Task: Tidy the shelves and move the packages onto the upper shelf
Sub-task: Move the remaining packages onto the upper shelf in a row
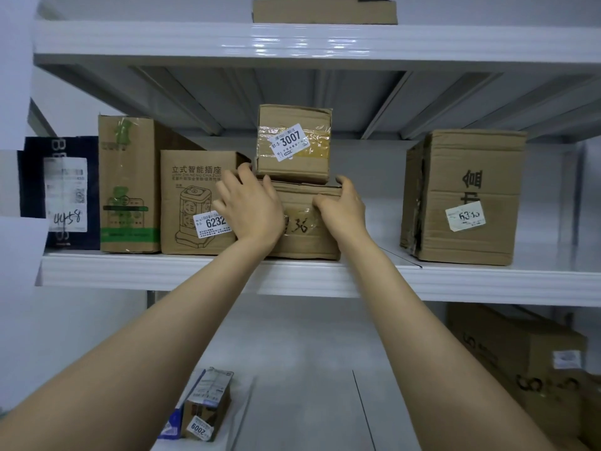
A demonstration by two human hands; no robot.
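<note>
Left hand presses flat-fingered against the box at the shelf front edge; right hand grips its top edge.

Small box atop seemingly taped box
</note>
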